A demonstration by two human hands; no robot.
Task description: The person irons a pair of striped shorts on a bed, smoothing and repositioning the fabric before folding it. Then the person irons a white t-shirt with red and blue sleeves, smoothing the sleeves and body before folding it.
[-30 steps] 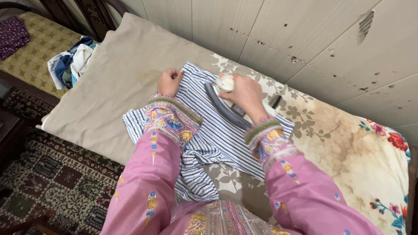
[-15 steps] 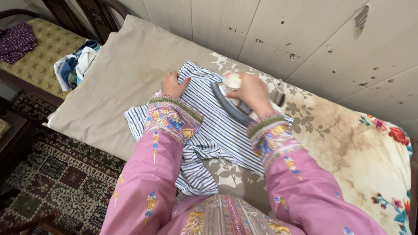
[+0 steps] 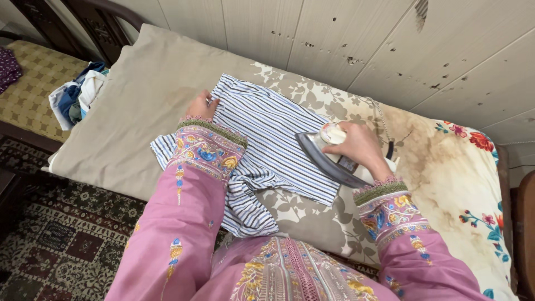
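Observation:
A blue and white striped garment (image 3: pixel 267 139) lies spread on a padded surface covered with floral and beige cloth (image 3: pixel 145 106). My left hand (image 3: pixel 200 106) presses flat on the garment's far left edge. My right hand (image 3: pixel 359 147) grips the handle of a clothes iron (image 3: pixel 329 159), whose metal soleplate rests on the garment's right edge. Both arms wear pink embroidered sleeves.
A pile of folded clothes (image 3: pixel 75 95) sits on a yellow checked seat (image 3: pixel 33 89) at the far left. A pale panelled wall (image 3: pixel 362 44) runs along the back. A patterned carpet (image 3: pixel 61 223) covers the floor at the lower left. The iron's cord (image 3: pixel 382 120) trails behind it.
My right hand has slid the iron from the middle of the garment to its right edge. My left hand stays on the far left edge.

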